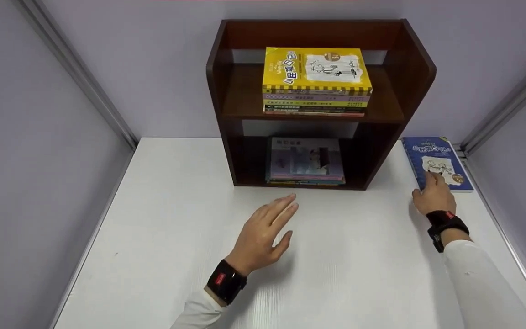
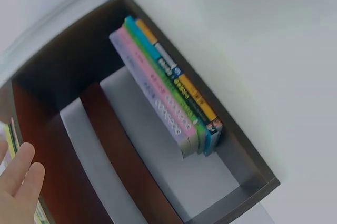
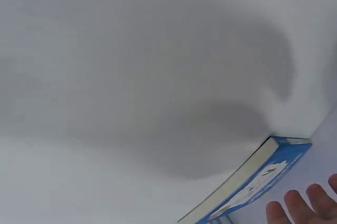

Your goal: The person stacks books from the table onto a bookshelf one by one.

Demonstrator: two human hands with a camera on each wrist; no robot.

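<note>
Only the head view shows the right hand [image 1: 433, 195] flat on the blue book [image 1: 436, 161], left hand [image 1: 263, 237] open.

Bright even light; wrist views blurred, soft shadows.

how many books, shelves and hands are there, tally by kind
Books lying on the white table: 1, the blue paperback book under the right hand
Stacks of books: 2, yellow-topped stack and purple-topped stack
Dark brown wooden shelf units: 1
Hands: 2, with the left hand
Total: 6
</note>
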